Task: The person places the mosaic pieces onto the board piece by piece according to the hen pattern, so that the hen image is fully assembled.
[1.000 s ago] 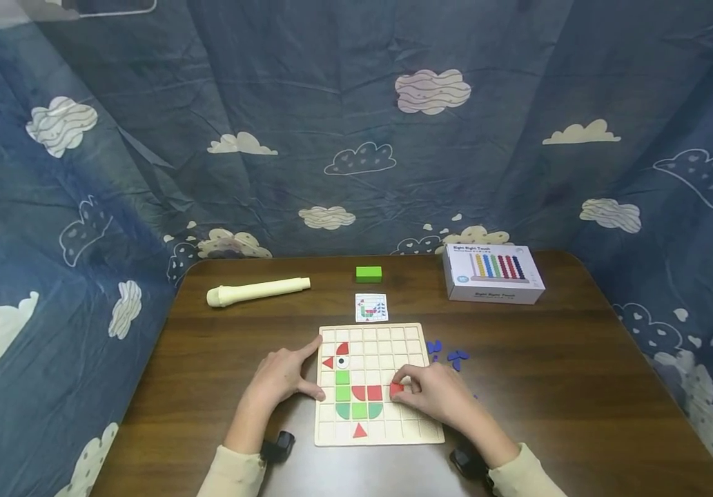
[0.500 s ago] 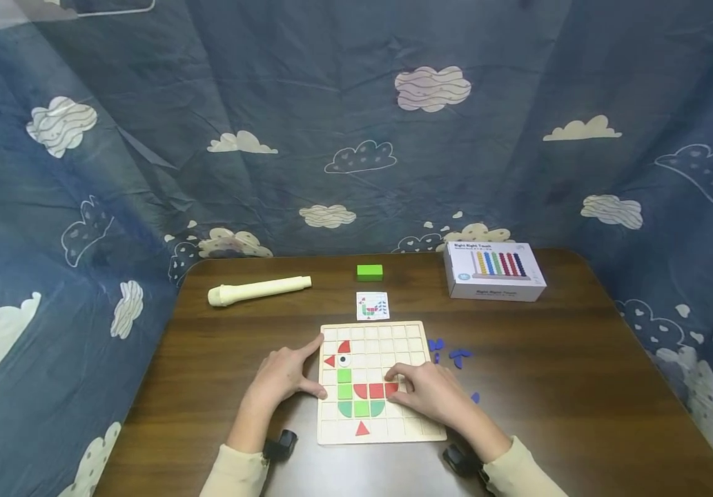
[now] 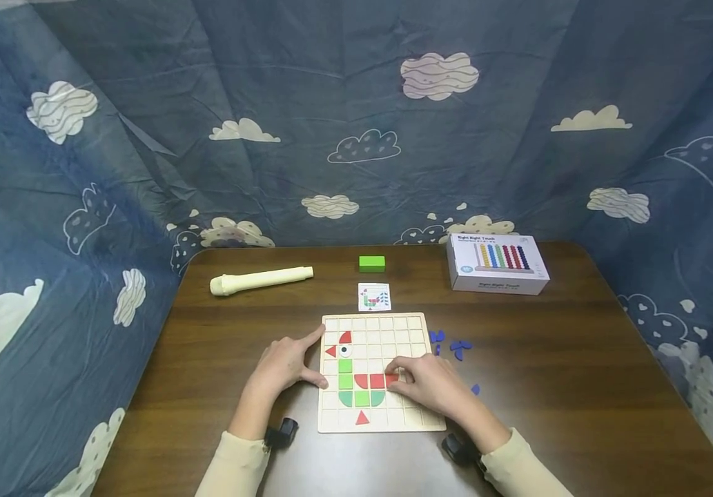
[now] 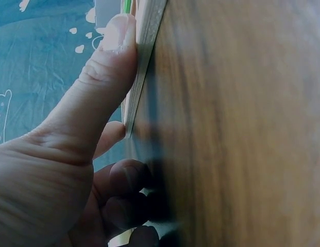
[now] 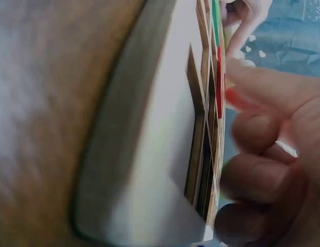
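Red piece (image 3: 391, 379): on the wooden grid board (image 3: 418, 418), just right of the red square (image 3: 377, 381); shape partly hidden. Right hand (image 3: 428, 386): grip clamped on that piece, thumb against fingers, presumably for precise control. Left hand (image 3: 280, 364): grip apart, thumb and forefinger spread along the board's left edge, likely steadying it. Patterned card (image 3: 374, 297): just beyond the board, probably for easy viewing. Blue pieces (image 3: 459, 347): loose, to the right. Surface (image 3: 567, 386): brown wood-grain, bearing also a green block (image 3: 371, 264), cream microphone-shaped item (image 3: 261, 280), white box (image 3: 497, 264). Behind: blue cloud-print curtain (image 3: 294, 90).
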Demonstrator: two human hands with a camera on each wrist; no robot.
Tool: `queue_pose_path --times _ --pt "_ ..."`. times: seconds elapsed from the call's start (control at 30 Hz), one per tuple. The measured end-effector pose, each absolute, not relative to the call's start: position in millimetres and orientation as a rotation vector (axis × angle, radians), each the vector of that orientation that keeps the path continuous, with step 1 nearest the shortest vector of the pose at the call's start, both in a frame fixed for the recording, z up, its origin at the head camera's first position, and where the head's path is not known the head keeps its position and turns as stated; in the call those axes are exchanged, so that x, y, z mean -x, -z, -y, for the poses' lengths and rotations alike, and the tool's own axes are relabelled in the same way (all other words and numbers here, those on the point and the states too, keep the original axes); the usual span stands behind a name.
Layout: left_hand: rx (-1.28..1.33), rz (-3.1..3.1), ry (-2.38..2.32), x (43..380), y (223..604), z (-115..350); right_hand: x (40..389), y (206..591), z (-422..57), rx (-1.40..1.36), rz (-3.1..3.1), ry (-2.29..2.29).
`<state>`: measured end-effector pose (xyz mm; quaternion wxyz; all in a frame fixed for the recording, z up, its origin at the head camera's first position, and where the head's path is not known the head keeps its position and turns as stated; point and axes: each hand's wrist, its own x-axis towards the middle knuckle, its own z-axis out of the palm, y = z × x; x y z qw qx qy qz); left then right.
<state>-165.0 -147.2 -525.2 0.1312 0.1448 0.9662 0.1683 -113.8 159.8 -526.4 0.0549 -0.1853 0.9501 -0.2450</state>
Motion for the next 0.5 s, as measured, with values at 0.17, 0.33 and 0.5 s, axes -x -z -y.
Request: queue_pose_path --times 0.17,0.33,0.5 --pt "-0.399 -2.794 -0.485 165.1 524.7 146.4 94.4 511.7 -140.5 0.741 -2.898 0.714" --pt "-0.407 -2.796 -0.487 166.9 523.2 146.5 73.8 507.5 -113.7 0.82 -2.922 0.625" --pt "-0.417 -2.806 -0.477 166.2 525.6 147.5 71.6 514.4 -93.8 0.805 -3.001 0.563"
